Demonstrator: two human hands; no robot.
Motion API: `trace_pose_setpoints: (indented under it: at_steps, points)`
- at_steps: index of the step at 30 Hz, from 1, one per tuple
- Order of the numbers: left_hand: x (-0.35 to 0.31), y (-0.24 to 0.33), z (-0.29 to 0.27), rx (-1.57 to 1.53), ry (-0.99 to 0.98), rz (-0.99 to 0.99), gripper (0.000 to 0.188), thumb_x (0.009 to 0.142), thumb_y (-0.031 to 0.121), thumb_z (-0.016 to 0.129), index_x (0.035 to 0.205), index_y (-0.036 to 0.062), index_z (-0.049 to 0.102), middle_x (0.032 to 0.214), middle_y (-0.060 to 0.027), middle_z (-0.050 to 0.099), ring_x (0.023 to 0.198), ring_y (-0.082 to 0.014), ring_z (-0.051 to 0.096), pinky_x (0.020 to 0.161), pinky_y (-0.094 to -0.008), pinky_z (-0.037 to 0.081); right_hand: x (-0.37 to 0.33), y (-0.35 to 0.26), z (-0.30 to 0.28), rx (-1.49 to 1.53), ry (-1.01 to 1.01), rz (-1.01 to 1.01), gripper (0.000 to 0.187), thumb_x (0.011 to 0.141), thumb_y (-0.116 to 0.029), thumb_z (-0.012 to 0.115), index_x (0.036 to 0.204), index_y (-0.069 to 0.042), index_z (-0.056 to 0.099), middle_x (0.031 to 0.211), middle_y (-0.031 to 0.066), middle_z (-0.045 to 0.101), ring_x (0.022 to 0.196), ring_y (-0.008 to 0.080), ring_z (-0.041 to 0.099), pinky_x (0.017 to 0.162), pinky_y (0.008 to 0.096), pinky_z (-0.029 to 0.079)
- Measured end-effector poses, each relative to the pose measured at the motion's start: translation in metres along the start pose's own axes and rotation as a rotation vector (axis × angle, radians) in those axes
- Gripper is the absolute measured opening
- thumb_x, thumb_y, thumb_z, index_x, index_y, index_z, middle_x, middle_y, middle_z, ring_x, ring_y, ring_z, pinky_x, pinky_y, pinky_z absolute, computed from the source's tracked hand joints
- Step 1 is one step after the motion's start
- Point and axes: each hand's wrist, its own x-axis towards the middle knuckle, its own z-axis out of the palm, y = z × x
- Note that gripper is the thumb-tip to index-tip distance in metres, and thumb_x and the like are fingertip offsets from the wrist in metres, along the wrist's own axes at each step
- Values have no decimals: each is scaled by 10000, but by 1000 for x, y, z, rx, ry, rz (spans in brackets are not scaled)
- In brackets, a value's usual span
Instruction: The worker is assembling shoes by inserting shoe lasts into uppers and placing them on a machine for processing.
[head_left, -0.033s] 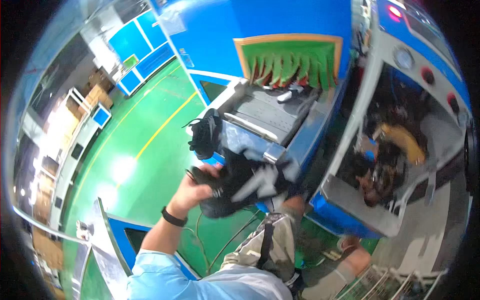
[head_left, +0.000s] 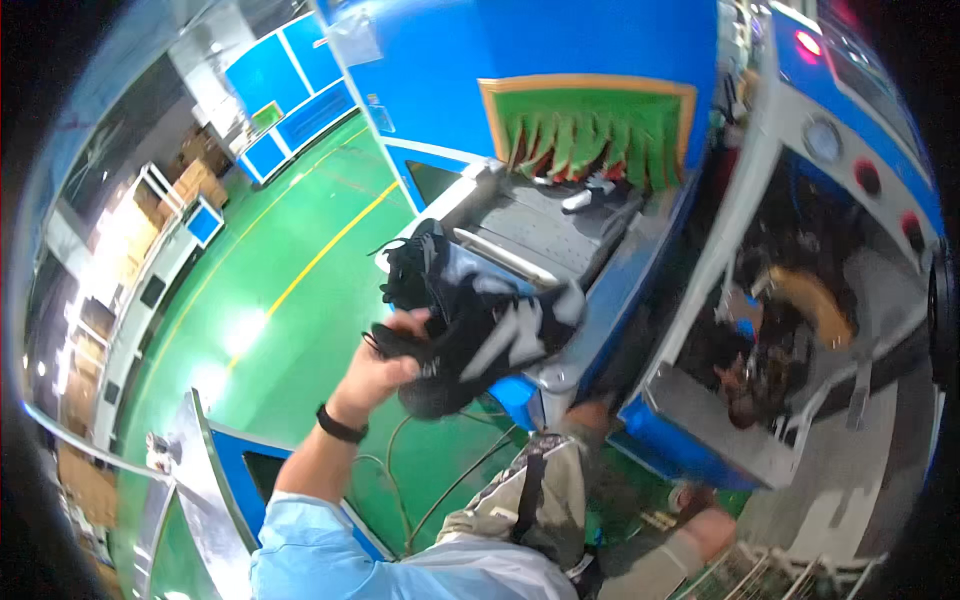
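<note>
My left hand (head_left: 378, 375), with a dark band on its wrist, is closed around a black sneaker (head_left: 440, 385) that has a large pale grey-white mark on its side. The thumb lies across the near part, with fingertips showing at the far edge. Just beyond the hand, another black sneaker (head_left: 405, 275) with loose laces sits at the near left corner of a conveyor (head_left: 535, 225). The held sneaker overlaps the conveyor's near end in the picture; contact between them cannot be told. My right hand does not show. Two bare knees appear below and right of the sneaker.
Behind the conveyor stands a blue machine (head_left: 440, 60) whose opening carries a green strip curtain (head_left: 600, 130), with white-marked shoes under it. At right is a grey-and-blue machine (head_left: 700, 410) with a gauge and red knobs. A wire rack (head_left: 770, 580) stands at lower right; cables cross the green floor.
My left hand and the held sneaker have risen slightly, closer to the conveyor's near end. The whole view has shifted a little. The grip looks the same.
</note>
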Motion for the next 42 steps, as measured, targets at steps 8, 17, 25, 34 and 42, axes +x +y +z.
trace_pose_setpoints:
  at_steps: [8, 17, 25, 34, 42]
  points:
    - [129, -35, -94, 1205, -119, -462, 606, 718, 516, 778, 1087, 38, 732, 1109, -166, 723, 1066, -323, 685, 941, -409, 526, 15, -135, 4, 43, -293, -563, 577, 1051, -480, 496, 1413, -36, 567, 1406, 197, 591, 1262, 376, 572, 1108, 484, 417]
    - [-10, -20, -126, 1236, 45, -274, 447, 754, 486, 773, 999, 114, 748, 939, -151, 732, 892, -363, 690, 786, -448, 551, 10, -187, 86, -9, -519, -1087, 352, 1013, -265, 630, 1214, 21, 674, 1095, 192, 728, 993, 295, 682, 879, 387, 538]
    - [-409, 86, -164, 1393, 591, -915, 499, 712, 513, 760, 994, 102, 754, 861, -184, 718, 856, -365, 698, 773, -456, 553, -13, -222, 110, -155, -692, -1330, 342, 1005, -254, 632, 1197, 24, 683, 1059, 195, 738, 942, 309, 693, 873, 383, 538]
    - [-492, 88, -260, 1468, 1884, -1103, 369, 935, 272, 519, 1154, -5, 625, 1077, -285, 679, 1054, -422, 653, 901, -479, 527, 69, -173, 140, -250, -546, -1301, 355, 956, -270, 647, 1178, 3, 699, 1137, 222, 717, 1042, 363, 684, 942, 419, 520]
    - [-14, -81, -168, 1139, 581, -127, 324, 898, 243, 676, 1106, -3, 705, 1091, -203, 725, 1026, -366, 694, 919, -430, 543, 19, -173, 79, -285, -507, -1031, 324, 974, -212, 603, 1240, -40, 672, 1250, 218, 660, 1172, 393, 606, 1011, 452, 485]
